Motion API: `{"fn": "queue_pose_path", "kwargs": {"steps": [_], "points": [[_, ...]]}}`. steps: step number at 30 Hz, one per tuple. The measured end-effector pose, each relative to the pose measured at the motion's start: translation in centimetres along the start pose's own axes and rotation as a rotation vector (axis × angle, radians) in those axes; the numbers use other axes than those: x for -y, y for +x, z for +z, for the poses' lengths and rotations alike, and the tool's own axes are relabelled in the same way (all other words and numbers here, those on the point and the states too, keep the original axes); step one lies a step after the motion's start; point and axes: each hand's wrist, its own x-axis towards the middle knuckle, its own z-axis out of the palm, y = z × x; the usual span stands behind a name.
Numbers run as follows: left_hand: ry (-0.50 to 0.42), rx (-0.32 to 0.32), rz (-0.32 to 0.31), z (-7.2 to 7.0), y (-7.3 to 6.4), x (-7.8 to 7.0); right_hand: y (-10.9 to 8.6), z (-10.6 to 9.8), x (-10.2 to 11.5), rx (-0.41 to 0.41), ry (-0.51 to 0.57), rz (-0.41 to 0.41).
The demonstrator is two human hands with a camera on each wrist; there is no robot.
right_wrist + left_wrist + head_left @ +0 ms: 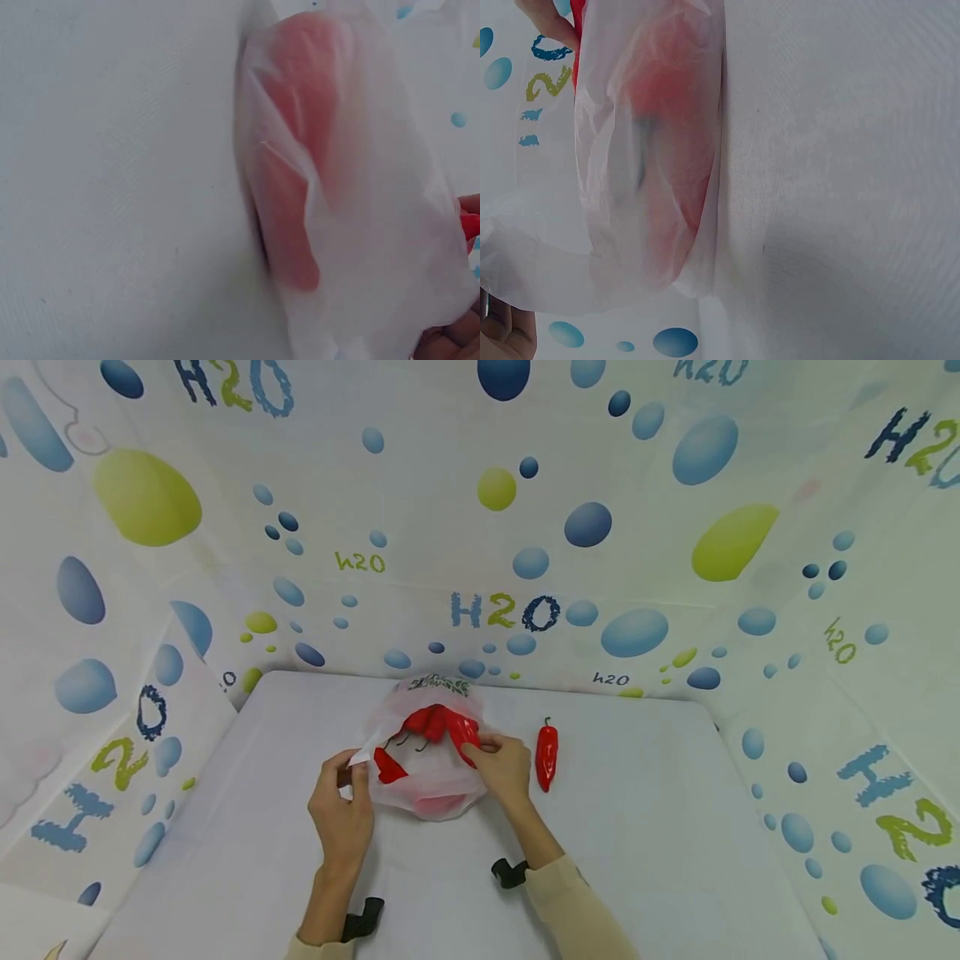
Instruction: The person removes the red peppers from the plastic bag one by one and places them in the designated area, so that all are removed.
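A thin white plastic bag [431, 793] with printing at its far end lies with its mouth spread, several red peppers [427, 722] inside it. At the bag's left edge, my left hand [341, 810] pinches the rim between thumb and fingers. On the other side, my right hand [504, 768] grips a long red pepper [463, 737] at the mouth. Another red pepper [547, 756] lies outside, right of the right hand, its stem pointing away. Through the film of the bag [367, 247] in the right wrist view, pepper shapes show pinkish.
A white-covered table [637, 827] lies under everything. Behind and at both sides stands a white cloth [420, 502] printed with blue and green drops and lettering. Black wrist mounts [364, 918] show below the hands.
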Motion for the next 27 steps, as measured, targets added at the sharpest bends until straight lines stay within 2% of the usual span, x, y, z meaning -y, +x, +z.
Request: {"fn": "queue_pose_path", "kwargs": {"steps": [6,19,27], "points": [[-0.007,-0.012,0.024,0.1,-0.1,0.0,-0.5,-0.8,0.0,-0.014,0.001,-0.018],[-0.034,-0.011,0.031,0.2,0.0,0.0,-1.6,-2.4,0.1,-0.050,0.048,-0.056],[-0.037,0.008,0.000,0.1,0.1,-0.4,-2.3,-3.7,0.3,-0.059,0.085,-0.040]]}}
